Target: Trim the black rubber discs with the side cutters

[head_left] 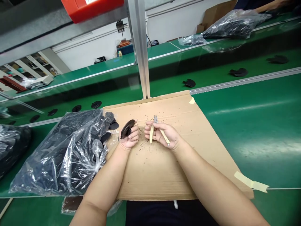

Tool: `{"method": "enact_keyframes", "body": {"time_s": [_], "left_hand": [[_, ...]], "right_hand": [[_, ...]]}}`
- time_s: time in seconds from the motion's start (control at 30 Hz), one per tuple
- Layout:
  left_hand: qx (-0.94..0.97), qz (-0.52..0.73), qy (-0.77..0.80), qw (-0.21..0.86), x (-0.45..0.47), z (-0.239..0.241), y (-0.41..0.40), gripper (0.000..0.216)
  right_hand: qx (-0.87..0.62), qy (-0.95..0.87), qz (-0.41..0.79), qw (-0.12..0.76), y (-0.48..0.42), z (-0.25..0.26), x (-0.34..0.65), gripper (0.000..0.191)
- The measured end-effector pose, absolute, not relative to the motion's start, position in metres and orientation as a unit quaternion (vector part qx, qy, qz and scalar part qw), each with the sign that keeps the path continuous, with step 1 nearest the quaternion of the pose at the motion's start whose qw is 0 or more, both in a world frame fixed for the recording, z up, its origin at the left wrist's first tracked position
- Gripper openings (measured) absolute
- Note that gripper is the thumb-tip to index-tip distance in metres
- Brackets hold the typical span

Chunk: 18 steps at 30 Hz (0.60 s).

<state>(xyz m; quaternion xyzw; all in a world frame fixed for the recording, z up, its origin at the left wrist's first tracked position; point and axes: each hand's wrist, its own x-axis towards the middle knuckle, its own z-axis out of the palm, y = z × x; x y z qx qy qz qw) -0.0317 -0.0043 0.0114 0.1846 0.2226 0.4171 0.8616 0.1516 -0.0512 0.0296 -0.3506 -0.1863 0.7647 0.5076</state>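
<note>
My left hand [130, 138] is closed round a black round plastic part [127, 129], which is tilted up on its edge. In my right hand [168, 135] lies a pair of nippers [152, 133] with pale yellow handles; the handles are spread and the metal jaws point away from me. A small gap separates the nippers from the black part. Beneath both hands is a cardboard sheet [178, 169] scattered with small black bits. Left of my left hand, a clear plastic bag [68, 150] spills several more black round parts [113, 126].
Behind the cardboard runs a green conveyor belt [164, 83] carrying several spaced black parts [239, 72]. A metal post [140, 47] rises at the cardboard's far edge. Another filled bag [13, 144] sits far left. At the top right, a person's arm [270, 6] is beside a bag [232, 23].
</note>
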Motion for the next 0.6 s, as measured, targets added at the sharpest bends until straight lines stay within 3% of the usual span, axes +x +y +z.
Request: {"method": "enact_keyframes", "body": {"time_s": [0.17, 0.3, 0.47, 0.6], "left_hand": [[0.189, 0.416, 0.21, 0.865, -0.034, 0.008, -0.003, 0.031], [0.233, 0.431, 0.235, 0.839, -0.027, 0.005, 0.002, 0.023], [0.279, 0.548, 0.334, 0.714, -0.007, 0.005, 0.004, 0.041], [0.343, 0.541, 0.351, 0.683, -0.002, 0.0, -0.001, 0.044]], "right_hand": [[-0.338, -0.108, 0.807, 0.473, -0.047, 0.029, 0.155, 0.024], [-0.357, -0.146, 0.762, 0.521, -0.049, 0.024, 0.152, 0.008], [-0.423, -0.254, 0.644, 0.585, -0.051, 0.022, 0.145, 0.04], [-0.474, -0.377, 0.523, 0.6, -0.051, 0.019, 0.146, 0.045]]}}
